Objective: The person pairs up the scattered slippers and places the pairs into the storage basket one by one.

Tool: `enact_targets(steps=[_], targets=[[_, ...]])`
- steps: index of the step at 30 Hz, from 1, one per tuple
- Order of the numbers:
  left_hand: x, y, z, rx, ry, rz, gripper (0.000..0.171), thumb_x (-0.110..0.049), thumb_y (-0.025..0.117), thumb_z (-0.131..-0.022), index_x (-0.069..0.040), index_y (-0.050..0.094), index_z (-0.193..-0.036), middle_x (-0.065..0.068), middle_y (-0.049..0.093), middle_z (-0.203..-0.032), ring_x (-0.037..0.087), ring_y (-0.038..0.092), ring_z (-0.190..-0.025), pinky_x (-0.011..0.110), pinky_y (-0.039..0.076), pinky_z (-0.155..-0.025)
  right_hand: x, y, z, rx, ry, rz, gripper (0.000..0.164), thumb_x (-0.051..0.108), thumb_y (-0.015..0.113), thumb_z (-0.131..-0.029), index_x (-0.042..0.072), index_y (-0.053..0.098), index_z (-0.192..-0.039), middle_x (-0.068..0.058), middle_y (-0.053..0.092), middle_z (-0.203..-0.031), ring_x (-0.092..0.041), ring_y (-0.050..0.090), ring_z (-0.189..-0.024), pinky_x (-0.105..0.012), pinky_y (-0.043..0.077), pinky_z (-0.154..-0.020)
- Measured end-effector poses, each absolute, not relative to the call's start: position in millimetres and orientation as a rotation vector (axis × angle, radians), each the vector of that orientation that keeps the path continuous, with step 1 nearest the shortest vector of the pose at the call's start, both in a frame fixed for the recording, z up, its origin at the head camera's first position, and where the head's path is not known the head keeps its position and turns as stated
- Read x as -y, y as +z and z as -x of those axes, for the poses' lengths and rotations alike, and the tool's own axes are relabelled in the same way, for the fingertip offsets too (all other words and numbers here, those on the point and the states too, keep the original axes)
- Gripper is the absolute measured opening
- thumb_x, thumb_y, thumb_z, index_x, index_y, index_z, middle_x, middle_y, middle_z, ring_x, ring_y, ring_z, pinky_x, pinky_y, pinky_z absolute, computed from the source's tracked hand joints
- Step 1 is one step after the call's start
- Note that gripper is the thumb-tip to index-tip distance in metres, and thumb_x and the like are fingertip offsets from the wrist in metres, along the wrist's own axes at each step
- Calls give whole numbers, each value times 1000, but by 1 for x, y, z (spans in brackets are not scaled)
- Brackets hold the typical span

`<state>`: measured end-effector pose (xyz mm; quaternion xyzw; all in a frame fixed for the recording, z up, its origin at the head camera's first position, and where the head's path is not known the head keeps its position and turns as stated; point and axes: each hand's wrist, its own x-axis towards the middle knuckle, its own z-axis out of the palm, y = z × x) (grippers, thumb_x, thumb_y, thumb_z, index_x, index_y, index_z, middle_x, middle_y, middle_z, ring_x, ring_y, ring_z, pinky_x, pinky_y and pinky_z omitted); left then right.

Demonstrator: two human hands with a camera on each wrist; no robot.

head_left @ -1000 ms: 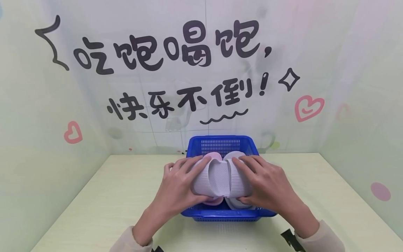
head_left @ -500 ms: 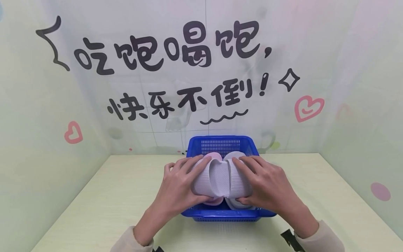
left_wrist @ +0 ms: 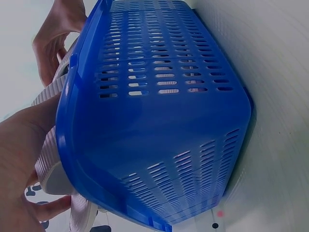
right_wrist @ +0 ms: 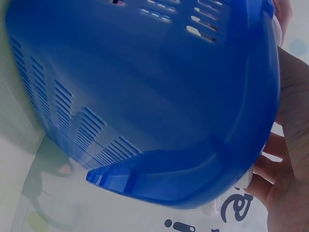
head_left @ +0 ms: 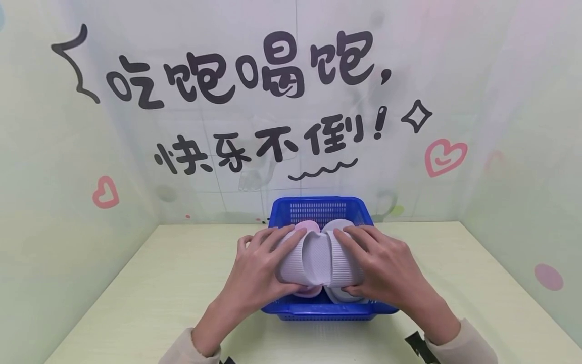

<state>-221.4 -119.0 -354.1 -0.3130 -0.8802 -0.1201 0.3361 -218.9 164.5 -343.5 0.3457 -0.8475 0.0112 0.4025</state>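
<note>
A blue plastic basket point(head_left: 329, 309) stands on the table. Over it, my two hands hold a pair of pale lilac slide slippers point(head_left: 317, 258) with ribbed straps, laid crosswise. The left hand point(head_left: 258, 268) grips the left strap, thumb below and fingers on top. Opposite it, the right hand point(head_left: 392, 264) grips the right strap in the same way. Beneath them in the basket lie a pink slipper point(head_left: 307, 225) and a pale grey slipper point(head_left: 338, 223), both mostly hidden. In the left wrist view, the ribbed slipper point(left_wrist: 48, 153) shows above the basket rim.
The pale wooden table point(head_left: 182, 273) extends on both sides of the basket. Behind stands a white curtain wall point(head_left: 254, 116) with black lettering, close to the basket's back edge. Side walls point(head_left: 523, 227) rise left and right.
</note>
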Motion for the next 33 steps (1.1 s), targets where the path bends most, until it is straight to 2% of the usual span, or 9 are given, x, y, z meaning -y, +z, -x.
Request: enact_targets(steps=[6, 12, 24, 33], targets=[[117, -354, 222, 2279, -325, 810, 112, -64, 94, -58, -34, 46, -155, 0, 59, -147, 33, 59, -127, 51, 46, -89, -164, -344, 218, 2150, 24, -859, 109, 64, 95, -46, 13, 64, -137, -10, 70, -125, -28, 69, -108, -42, 64, -75], [117, -354, 221, 2277, -307, 810, 112, -63, 95, -58, -34, 47, -154, 0, 59, -148, 32, 58, -128, 51, 46, -91, -164, -343, 218, 2137, 28, -868, 110, 62, 97, -44, 12, 64, -136, -10, 70, -124, -28, 69, -108, -43, 64, -76], [115, -355, 219, 2278, -284, 802, 111, -64, 93, -60, -33, 46, -155, 0, 57, -149, 32, 57, -127, 50, 44, -89, -162, -344, 217, 2143, -15, -852, 109, 66, 94, -45, 13, 65, -136, -11, 71, -123, -29, 70, -106, -42, 64, -74], [113, -352, 216, 2249, -205, 814, 109, -63, 93, -60, -33, 48, -154, 2, 58, -149, 37, 58, -129, 56, 45, -92, -160, -344, 216, 2152, -35, -851, 109, 67, 93, -46, 11, 65, -136, -12, 71, -122, -31, 70, -106, -44, 64, -74]])
